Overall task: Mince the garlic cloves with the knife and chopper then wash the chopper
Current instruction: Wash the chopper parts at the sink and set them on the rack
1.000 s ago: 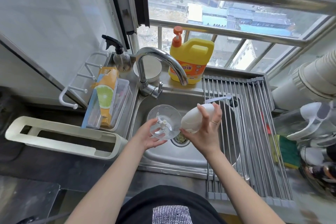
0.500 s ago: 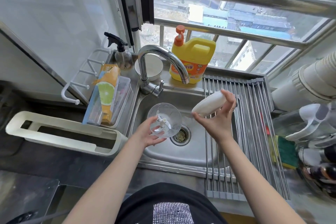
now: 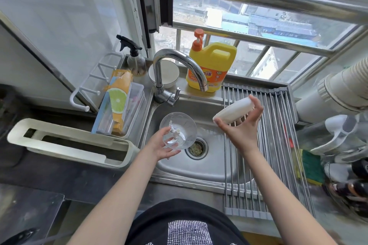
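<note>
Washing is the step in hand, as I judge it: the chopper is taken apart over the sink (image 3: 209, 173), and no water runs from the faucet (image 3: 179, 65). The left hand (image 3: 161, 145) holds the clear chopper bowl (image 3: 179, 130) from below and the side, fingers curled on its wall, with the white blade post standing inside. The bowl is above the basin, just beside the drain (image 3: 196, 147), where some bits lie in the strainer. The right hand (image 3: 242, 125) grasps the white chopper lid (image 3: 234, 110) between thumb and fingertips, tilted, over the edge of the drying rack (image 3: 278, 145).

To do this well, I think 1 part should be set down on the rack first, so that 1 hand is free to open the faucet. The bowl should then go under the spout with its mouth tilted, so garlic rests flow to the drain. The blades are a risk for fingers; better to lift the post by its top. The yellow detergent bottle (image 3: 212, 65) stands near behind the faucet, if soap is needed.
</note>
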Tool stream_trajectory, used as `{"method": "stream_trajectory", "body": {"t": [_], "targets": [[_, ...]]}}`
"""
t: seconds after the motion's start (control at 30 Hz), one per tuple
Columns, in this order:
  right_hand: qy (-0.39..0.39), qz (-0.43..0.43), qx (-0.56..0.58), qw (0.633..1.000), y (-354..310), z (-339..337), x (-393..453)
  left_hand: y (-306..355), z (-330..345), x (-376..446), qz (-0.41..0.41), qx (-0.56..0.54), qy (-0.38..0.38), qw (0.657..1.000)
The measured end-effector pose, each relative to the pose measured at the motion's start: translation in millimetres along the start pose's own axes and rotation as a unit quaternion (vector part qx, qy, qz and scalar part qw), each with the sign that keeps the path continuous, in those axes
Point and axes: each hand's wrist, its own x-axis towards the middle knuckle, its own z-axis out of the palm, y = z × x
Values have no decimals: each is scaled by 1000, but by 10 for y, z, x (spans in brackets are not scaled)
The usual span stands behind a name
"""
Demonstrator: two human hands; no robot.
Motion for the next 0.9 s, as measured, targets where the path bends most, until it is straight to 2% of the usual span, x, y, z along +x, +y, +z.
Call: {"method": "stream_trajectory", "body": {"t": [0.43,0.6,0.7,0.8,0.9], "targets": [[-2,30,36,999,-164,-2,18,10,-11,-5,2,-16,-5,1000],[-65,67,-51,994,-158,89,-62,-4,4,-27,-7,-18,-6,1000],[-56,34,-61,996,-115,163,-141,11,19,-28,-10,-30,-17,999],[-114,87,-81,986,-82,253,-228,-1,29,-31,-15,-17,-19,1000],[-115,92,-76,986,-124,314,-283,0,31,-20,-13,11,-32,999]]}}
